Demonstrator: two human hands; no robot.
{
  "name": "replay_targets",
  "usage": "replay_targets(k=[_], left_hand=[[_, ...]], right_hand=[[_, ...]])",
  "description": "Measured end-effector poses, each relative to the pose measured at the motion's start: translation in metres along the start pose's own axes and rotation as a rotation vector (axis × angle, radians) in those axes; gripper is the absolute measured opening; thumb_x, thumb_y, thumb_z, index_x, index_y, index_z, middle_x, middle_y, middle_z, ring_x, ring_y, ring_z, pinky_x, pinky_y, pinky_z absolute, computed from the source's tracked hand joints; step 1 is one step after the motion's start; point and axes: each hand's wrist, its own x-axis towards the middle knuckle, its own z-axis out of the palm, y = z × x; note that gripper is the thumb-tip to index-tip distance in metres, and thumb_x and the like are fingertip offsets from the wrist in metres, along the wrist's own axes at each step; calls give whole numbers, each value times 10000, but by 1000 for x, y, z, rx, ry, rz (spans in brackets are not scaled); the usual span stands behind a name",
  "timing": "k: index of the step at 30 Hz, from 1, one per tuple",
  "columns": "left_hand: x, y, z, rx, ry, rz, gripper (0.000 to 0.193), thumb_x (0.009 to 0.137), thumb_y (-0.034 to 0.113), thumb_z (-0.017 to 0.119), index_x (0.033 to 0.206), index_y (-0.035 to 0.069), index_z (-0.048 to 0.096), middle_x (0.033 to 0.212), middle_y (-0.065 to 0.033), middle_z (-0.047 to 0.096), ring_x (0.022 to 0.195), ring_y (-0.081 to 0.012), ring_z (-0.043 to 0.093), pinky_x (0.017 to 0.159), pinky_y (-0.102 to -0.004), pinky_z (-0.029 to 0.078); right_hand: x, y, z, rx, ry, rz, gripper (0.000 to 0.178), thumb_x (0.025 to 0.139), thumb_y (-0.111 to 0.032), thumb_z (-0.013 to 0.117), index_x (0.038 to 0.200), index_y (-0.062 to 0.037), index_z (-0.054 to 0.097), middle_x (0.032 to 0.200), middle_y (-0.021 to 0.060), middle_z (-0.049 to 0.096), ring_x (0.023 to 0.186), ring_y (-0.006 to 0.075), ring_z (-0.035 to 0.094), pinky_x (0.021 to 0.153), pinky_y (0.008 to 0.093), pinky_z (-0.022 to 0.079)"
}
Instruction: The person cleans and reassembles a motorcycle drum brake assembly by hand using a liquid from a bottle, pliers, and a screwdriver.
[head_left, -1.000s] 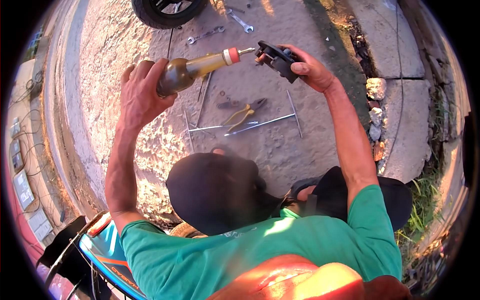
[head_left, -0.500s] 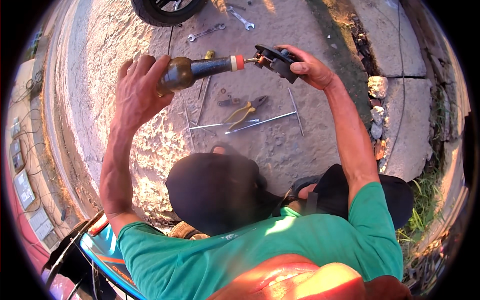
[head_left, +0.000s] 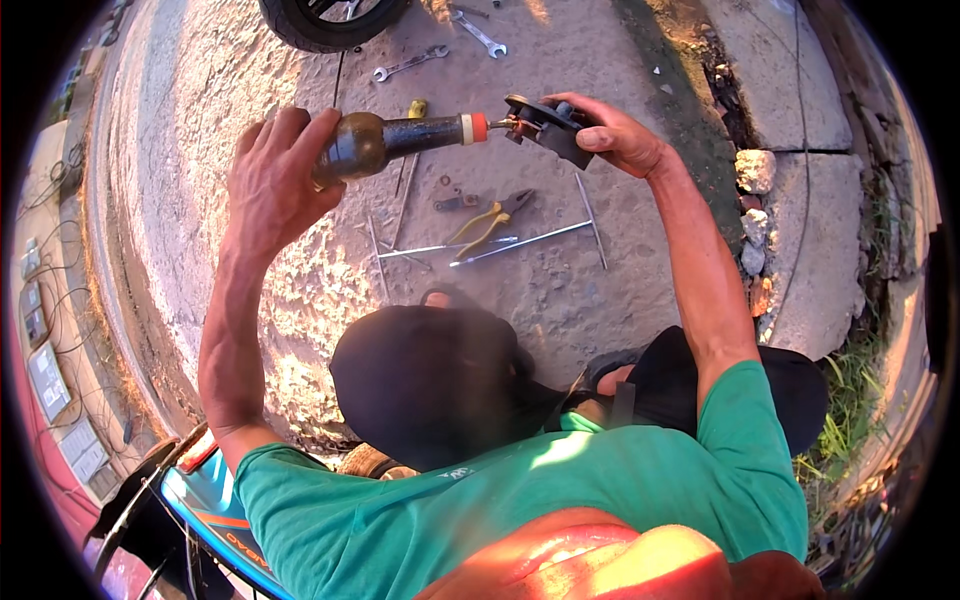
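My left hand (head_left: 283, 172) is wrapped round the base of a dark glass bottle (head_left: 385, 140), tipped almost level with its neck pointing right. A red and white cap with a thin metal spout (head_left: 498, 124) closes the neck. The spout's tip meets a round black brake plate-like part (head_left: 552, 125), which has metal pieces on its inner face. Between thumb and fingers, my right hand (head_left: 618, 138) grips that part by its right side. Whether any liquid leaves the spout is too small to tell.
Yellow-handled pliers (head_left: 487, 222), two T-handle wrenches (head_left: 535, 243), a screwdriver (head_left: 417, 108) and spanners (head_left: 412, 63) lie on the rough ground. A black-tyred wheel (head_left: 330, 25) is at the far edge. Stones (head_left: 755, 172) line the right side; a blue motorcycle panel (head_left: 215, 500) stands at lower left.
Both hands hold nearly the same pose. The bottle and the black part have shifted very slightly, with the spout still at the part.
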Motion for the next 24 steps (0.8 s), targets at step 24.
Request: replay_targets(k=[24], left_hand=[[-5,-4,-19,-37,-2,-12,814,651,160,918,1395,219,593,1274,-71,627,1132,-332,650,999,-464,515]], right_hand=[[-1,-21,11,71,-109,-25,1103,684,-630,852,1513,-7,477,1341,127,613,1233,222,588,1055,361,463]])
